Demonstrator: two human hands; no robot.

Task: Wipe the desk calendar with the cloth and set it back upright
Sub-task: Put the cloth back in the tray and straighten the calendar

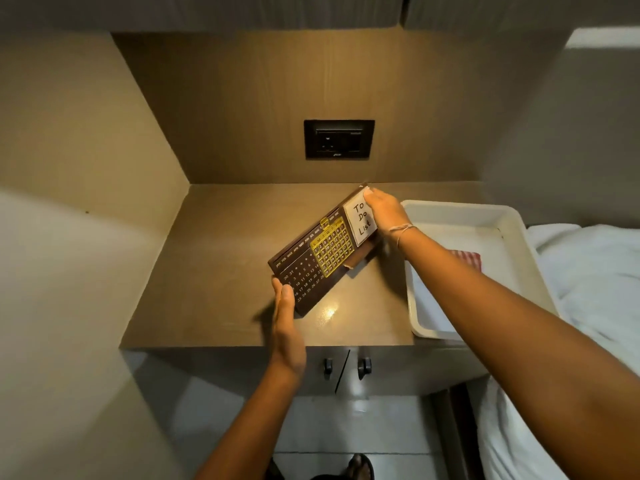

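The desk calendar [320,256] is a long dark brown board with white dates, a yellow sliding grid and a white "To Do List" pad at its far end. It lies tilted and slanted across the brown table top [221,271]. My left hand [285,320] grips its near left end. My right hand [386,211] holds the far right end by the pad. A red-and-white striped cloth [467,259] lies in the white tray [519,233] to the right, partly hidden behind my right forearm.
A black wall socket [338,139] sits on the back panel above the table. Walls close in the table at the left and back. Two cupboard knobs [346,367] show below the front edge. White bedding [588,271] lies at the far right.
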